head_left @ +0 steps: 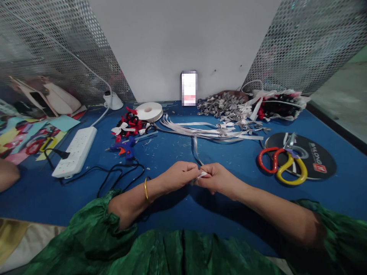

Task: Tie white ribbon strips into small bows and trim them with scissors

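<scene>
Close together over the front middle of the blue table, my left hand (pixel 183 173) and my right hand (pixel 215 177) both pinch one light grey ribbon (pixel 195 151). Its free tail runs up from between my fingers toward the back. A pale folded bit of it shows at my right fingertips; its exact shape is mostly hidden. Beyond my hands lies a bundle of loose ribbon strips (pixel 189 130). Behind that to the right is a heap of small grey bows (pixel 225 105).
Scissors (pixel 282 164) with red and yellow handles rest on a black spool (pixel 318 156) at right. Left are a blue glue gun (pixel 126 148), a white power strip (pixel 76 152) and a white ribbon roll (pixel 149 111). A phone (pixel 189 88) leans on the back panel. Another person's arm (pixel 8 175) shows far left.
</scene>
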`<state>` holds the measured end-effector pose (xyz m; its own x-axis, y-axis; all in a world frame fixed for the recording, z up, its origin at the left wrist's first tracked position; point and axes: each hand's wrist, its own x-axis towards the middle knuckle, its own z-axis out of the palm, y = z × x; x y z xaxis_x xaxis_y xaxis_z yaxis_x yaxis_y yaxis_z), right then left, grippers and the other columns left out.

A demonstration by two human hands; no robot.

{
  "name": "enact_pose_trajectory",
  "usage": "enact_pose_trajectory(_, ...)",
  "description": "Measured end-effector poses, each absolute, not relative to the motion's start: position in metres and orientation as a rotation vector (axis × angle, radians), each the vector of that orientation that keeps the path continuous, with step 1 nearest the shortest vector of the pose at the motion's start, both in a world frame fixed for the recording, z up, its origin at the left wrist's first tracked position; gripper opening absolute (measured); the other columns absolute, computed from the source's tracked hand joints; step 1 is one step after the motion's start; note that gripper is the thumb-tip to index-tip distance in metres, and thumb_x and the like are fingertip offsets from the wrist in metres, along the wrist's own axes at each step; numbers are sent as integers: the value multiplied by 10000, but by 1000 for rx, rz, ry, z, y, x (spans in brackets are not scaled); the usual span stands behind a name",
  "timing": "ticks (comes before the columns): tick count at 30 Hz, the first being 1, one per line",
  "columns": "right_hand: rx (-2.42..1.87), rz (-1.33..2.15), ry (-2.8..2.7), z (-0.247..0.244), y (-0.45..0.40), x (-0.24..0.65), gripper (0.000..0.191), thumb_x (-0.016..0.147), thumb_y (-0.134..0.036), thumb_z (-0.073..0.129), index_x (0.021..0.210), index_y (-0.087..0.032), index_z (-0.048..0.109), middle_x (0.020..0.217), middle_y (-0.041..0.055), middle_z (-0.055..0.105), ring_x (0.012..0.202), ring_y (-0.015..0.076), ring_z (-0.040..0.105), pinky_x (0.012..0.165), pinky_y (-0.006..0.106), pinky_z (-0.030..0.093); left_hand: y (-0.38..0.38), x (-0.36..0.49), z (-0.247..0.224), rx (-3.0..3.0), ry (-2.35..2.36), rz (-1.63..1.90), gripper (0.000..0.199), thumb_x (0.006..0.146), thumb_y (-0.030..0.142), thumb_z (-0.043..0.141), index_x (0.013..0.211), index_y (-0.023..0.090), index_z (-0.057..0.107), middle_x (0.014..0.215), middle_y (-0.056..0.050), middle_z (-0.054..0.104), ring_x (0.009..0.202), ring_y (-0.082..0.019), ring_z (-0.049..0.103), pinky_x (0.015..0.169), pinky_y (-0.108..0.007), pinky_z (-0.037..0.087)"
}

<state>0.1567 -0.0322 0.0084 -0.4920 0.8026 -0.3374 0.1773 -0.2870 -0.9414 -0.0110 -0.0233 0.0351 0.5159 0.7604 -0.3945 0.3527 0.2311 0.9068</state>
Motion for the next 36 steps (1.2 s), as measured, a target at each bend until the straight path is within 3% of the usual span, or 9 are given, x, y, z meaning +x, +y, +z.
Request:
enact_pose_trajectory(5,-1161,1909,-1380,14,-32,157,398,596,-341,781,546,-198,413,492,-81,356,456,62,328,417,205,324,-23,-11,34,1196,1010,412,328,795,424,554,615,180,428,543,56,326,488,-75,244,464,-240,167)
enact_pose_trajectory(11,-1017,2027,-1216,19,-29,163,450,757,-512,665,550,-193,424,487,-69,343,449,75,346,475,240,354,-23,-10,35,996,946,513,353,753,430,619,599,171,437,541,66,295,483,-61,225,466,-222,192)
enact_pose_trajectory(15,-1006,2019,-1302,19,-27,165,482,776,-578,626,555,-194,435,483,-70,326,443,77,339,471,244,391,-22,-10,33,863,956,504,284,729,373,655,643,147,505,560,65,313,478,-50,220,451,-214,153)
enact_pose_trajectory(21,-1086,1803,-1595,14,-28,162,386,695,-496,736,659,-185,509,571,-52,416,496,81,387,407,196,355,-21,-13,28,711,838,517,320,720,409,709,705,111,593,576,50,383,467,-34,238,449,-217,135)
enact_pose_trajectory(28,-1056,1779,-1548,15,-29,161,372,762,-521,655,662,-177,555,509,-62,393,446,73,348,419,214,332,-24,-12,26,709,821,596,293,668,348,782,723,102,631,639,21,470,495,-24,275,456,-198,158)
enact_pose_trajectory(31,-1138,1634,-1498,12,-31,160,340,744,-465,692,675,-193,499,555,-64,385,480,80,364,416,205,323,-24,-10,23,642,799,643,276,713,340,744,691,108,595,626,29,445,487,-22,273,447,-179,175)
enact_pose_trajectory(36,-1138,1558,-1467,8,-32,160,317,738,-401,716,908,-218,520,655,-66,431,535,90,387,438,199,312,-23,-11,21,558,751,621,247,735,282,726,684,103,565,582,59,348,476,-18,216,436,-156,170)
